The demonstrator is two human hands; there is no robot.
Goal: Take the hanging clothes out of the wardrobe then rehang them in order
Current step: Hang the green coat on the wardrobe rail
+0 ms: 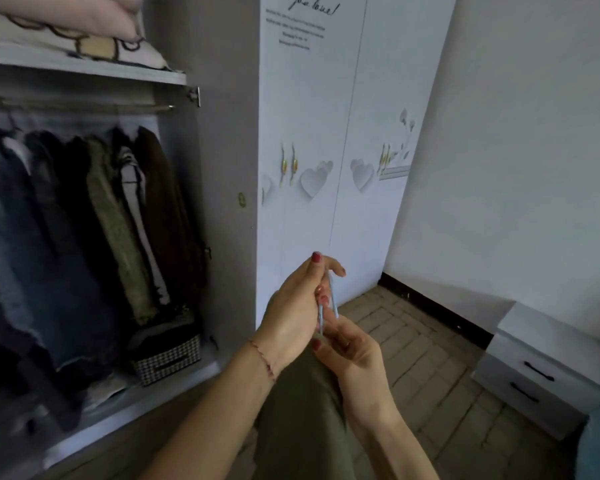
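Both hands, left hand (pixel 291 313) and right hand (pixel 349 344), pinch a thin hanger hook (pixel 328 303); its olive garment (pixel 302 424) looks soft and light.

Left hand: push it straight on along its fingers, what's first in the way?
Likely the closed white wardrobe door. The left hand, gripping the pale blue hanger, points up and forward at that panel, nothing visible between. Depth unclear from this single view.
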